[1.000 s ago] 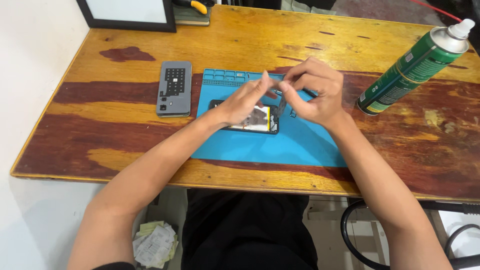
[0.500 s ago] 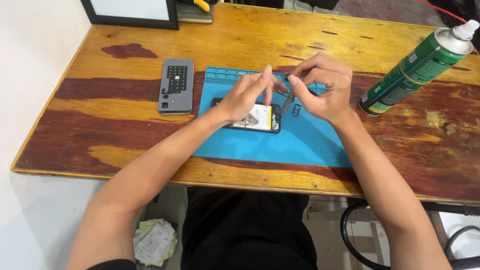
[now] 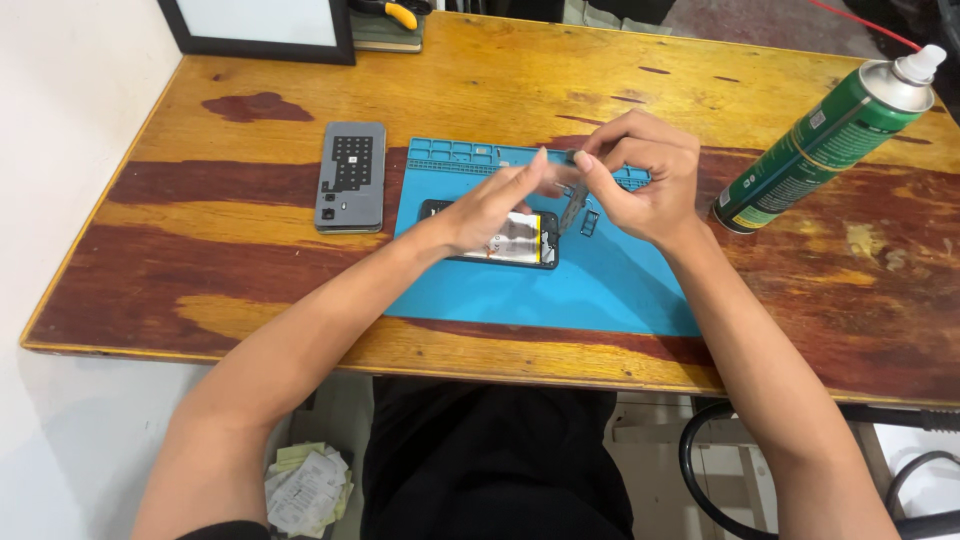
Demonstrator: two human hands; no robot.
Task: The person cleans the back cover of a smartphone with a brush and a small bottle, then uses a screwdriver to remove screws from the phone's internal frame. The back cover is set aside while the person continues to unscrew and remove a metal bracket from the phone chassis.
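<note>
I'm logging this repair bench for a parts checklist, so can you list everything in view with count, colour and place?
wooden table: one, orange-brown with dark red stains, fills the view
work mat: one, blue, centre of table
opened phone: one, black frame, insides showing, on the mat under the hands
tweezers: one, grey metal, tips down beside the phone
back cover: one, grey with a dark patch, on the table left of the mat
spray can: one, green with white nozzle, leaning at the right
framed panel: one, black frame, top left
paper scraps: a pile, white, on the floor below
cables: black, lower right
left hand: over the phone
right hand: holding the tweezers
</note>
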